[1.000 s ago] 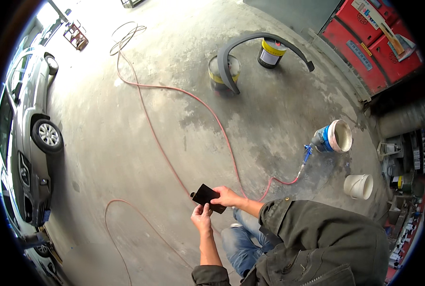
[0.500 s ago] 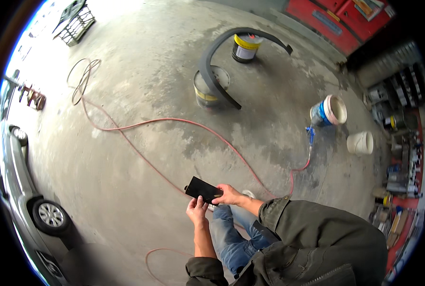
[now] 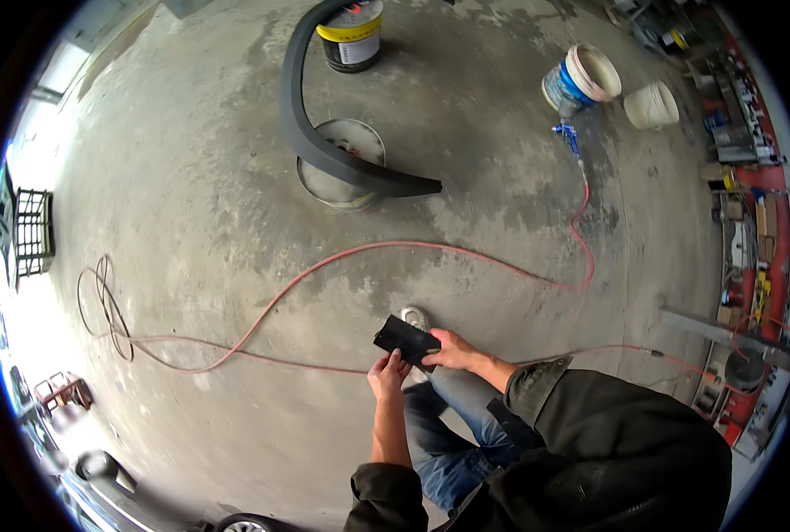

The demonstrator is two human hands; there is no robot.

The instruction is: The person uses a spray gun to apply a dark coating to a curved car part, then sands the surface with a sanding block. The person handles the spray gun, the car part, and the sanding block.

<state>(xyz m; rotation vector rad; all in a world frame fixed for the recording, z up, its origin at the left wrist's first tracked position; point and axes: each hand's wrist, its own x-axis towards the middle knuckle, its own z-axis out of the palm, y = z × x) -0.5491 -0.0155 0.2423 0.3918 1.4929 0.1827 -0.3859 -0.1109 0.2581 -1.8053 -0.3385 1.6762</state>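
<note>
Both hands hold a flat black rectangular piece (image 3: 402,337) out in front of my body; its exact kind cannot be made out. My left hand (image 3: 386,376) grips the near edge, thumb on top and fingers curled beneath. Closed on the right end of the piece is my right hand (image 3: 452,351). Below it, a pale shoe (image 3: 415,316) and jeans show. Farther ahead, a curved dark grey trim strip (image 3: 299,115) arches over two buckets: a lidded one (image 3: 333,192) nearer and a black-and-yellow one (image 3: 350,55) behind.
A red air hose (image 3: 395,245) winds over the concrete floor to a blue spray gun (image 3: 567,137) at a blue-and-white bucket (image 3: 554,89). Beside that stands a white bucket (image 3: 653,107). Cluttered shelving (image 3: 767,230) lines the right; a car wheel (image 3: 246,523) shows at lower left.
My view has turned leftward relative to the floor and I have come closer to the buckets and strip. The black piece stays in both hands, tilted a little differently.
</note>
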